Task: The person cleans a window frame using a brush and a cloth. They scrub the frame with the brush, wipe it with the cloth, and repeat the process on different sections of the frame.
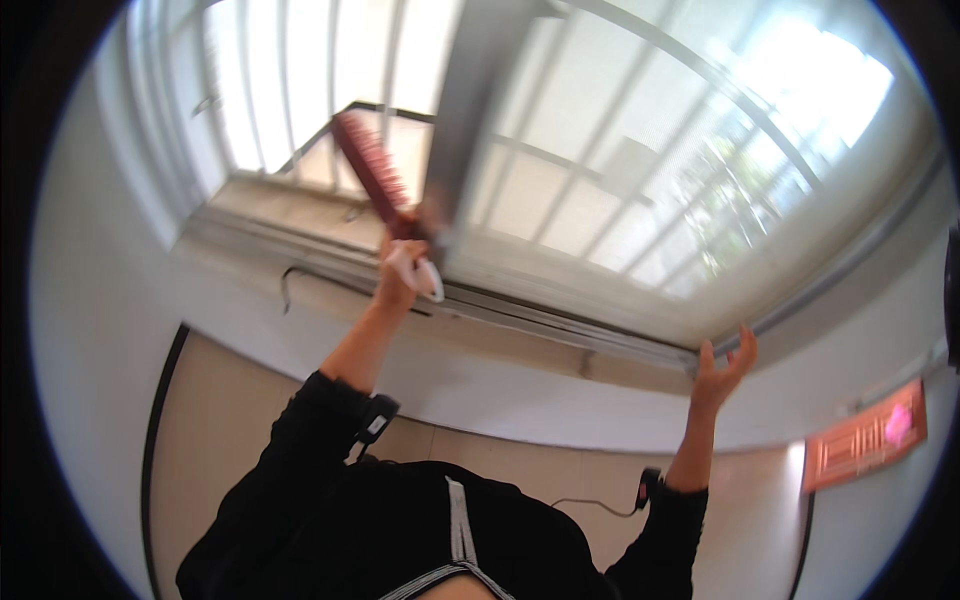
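Observation:
My left hand (397,274) grips a scrub brush (367,169) with a dark red body and red bristles, tilted up to the left before the barred opening. A white, loop-like piece (427,279) shows at the same hand; whether it belongs to the brush, I cannot tell. Close beside that hand stands the grey upright frame (476,112) of a window sash, blurred. My right hand (720,379) holds nothing, its fingers spread near the lower right corner of the window; contact with the frame is unclear.
White window bars (285,90) stand beyond the opening. Metal sliding tracks (570,322) run along the sill, where a dark bent strip (289,281) lies at left. A small black device (377,418) sits at the left sleeve, another (647,487) with a cable at the right.

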Motion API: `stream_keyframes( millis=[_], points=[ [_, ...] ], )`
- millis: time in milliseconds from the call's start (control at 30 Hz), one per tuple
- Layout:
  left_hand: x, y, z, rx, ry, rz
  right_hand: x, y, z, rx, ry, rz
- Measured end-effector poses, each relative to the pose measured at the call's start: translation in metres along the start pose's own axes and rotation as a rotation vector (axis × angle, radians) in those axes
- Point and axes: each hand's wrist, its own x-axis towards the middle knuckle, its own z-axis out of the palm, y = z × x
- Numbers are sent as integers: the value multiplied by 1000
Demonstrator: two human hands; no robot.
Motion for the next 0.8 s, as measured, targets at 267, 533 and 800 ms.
stream_keyframes(
  millis=[267,533,800],
  points=[
    [18,66,-28,-361,60,-388,-41,-132,49,79,-291,-354],
    [31,106,-129,-583,-152,-657,-107,-302,127,386,-669,-433],
    [69,60,-242,-507,-316,-786,-167,-450,251,588,-887,-404]
  ],
)
